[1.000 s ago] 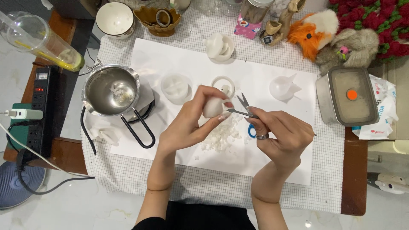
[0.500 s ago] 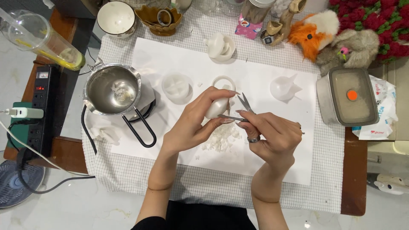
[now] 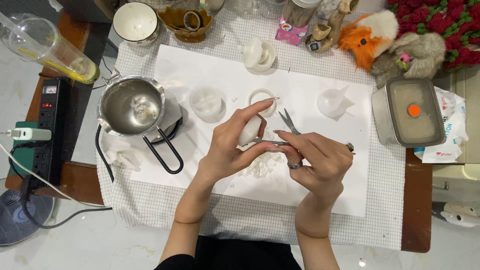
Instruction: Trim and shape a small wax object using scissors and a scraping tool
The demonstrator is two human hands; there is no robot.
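L hand (image 3: 227,145) pinches a small white wax piece (image 3: 249,131) betw. thumb & fingertips, held up over the white paper sheet (image 3: 200,65) at mid-bench. R hand (image 3: 320,160) is closed round small scissors (image 3: 290,125), one blade laid against the piece, tips pointing up & away. White shavings (image 3: 260,167) lie on the sheet right under both hands. Steel pot (image 3: 131,106) w/ a few bits inside sits to the left, well apart; a clear round mould (image 3: 207,102) & a white ring (image 3: 261,96) just beyond the hands. To do the scraping well, I'd judge: keep the piece above the shavings pile so bits land on the sheet, take thin passes, blade angled away from the L thumb, grip firm but not crushing.
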